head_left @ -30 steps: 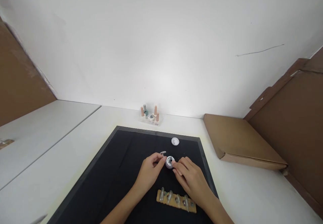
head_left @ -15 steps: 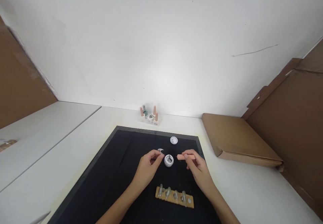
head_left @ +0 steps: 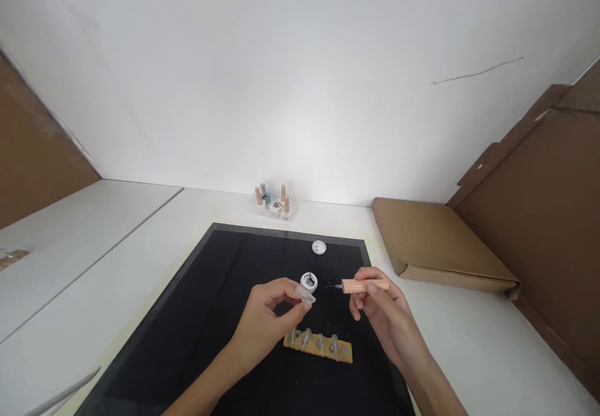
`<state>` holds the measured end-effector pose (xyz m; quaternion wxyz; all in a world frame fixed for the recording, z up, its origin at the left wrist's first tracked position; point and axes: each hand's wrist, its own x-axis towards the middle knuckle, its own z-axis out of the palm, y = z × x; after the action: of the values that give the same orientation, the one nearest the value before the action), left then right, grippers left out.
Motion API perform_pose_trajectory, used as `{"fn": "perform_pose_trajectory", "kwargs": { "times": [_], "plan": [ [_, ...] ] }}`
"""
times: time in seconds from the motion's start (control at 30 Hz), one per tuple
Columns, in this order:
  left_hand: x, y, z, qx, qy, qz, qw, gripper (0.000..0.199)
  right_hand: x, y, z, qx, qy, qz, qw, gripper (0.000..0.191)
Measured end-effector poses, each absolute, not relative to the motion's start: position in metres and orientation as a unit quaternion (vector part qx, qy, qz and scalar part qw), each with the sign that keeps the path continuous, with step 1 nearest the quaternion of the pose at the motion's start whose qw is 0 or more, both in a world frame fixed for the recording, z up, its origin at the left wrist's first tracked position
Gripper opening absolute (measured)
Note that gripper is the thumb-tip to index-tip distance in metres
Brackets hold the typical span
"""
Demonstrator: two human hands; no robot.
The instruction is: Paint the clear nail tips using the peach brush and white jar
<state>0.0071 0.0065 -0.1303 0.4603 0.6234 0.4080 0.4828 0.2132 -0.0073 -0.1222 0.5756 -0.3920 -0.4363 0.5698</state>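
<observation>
Between thumb and index finger, my left hand [head_left: 274, 313] pinches a pale, translucent nail tip [head_left: 305, 295], just in front of a small open white jar [head_left: 309, 282]. Grey material shows inside the jar. My right hand [head_left: 382, 297] holds a brush with a pink handle [head_left: 364, 286], its thin tip pointing left over the black mat [head_left: 225, 291]. The white lid [head_left: 319, 247] lies behind the jar. Nearer to me, a tan strip [head_left: 344, 351] bears several clear nail tips, its left end close to my left hand.
A clear tray [head_left: 293, 211] with several small bottles stands by the wall. A flat cardboard box [head_left: 435, 241] lies at the right, beside an upright cardboard panel [head_left: 539, 185]. Another brown panel [head_left: 37, 147] stands at the left.
Both hands have come nearer to me and the brush has moved right, away from the jar. The nail tip now shows broadside in my left hand. The view has tilted slightly.
</observation>
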Motion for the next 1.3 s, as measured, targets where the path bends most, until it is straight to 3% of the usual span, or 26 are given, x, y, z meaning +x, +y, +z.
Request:
{"fn": "perform_pose_trajectory", "kwargs": {
  "times": [0.23,0.47,1.03,1.3],
  "plan": [
    [0.015,0.003,-0.134,0.566,0.416,0.472,0.533,0.016,0.211,-0.014,-0.131,-0.354,-0.469,0.569,0.575,0.019],
    [0.018,0.007,-0.142,0.531,0.424,0.467,0.566,0.026,0.214,-0.015,-0.142,-0.336,-0.559,0.523,0.548,0.019],
    [0.022,0.009,-0.146,0.566,0.412,0.462,0.545,0.019,0.218,-0.015,-0.138,-0.404,-0.676,0.325,0.524,0.009],
    [0.024,0.01,-0.145,0.561,0.433,0.453,0.541,0.017,0.217,-0.017,-0.135,-0.371,-0.717,0.31,0.502,0.01]
  ]
}}
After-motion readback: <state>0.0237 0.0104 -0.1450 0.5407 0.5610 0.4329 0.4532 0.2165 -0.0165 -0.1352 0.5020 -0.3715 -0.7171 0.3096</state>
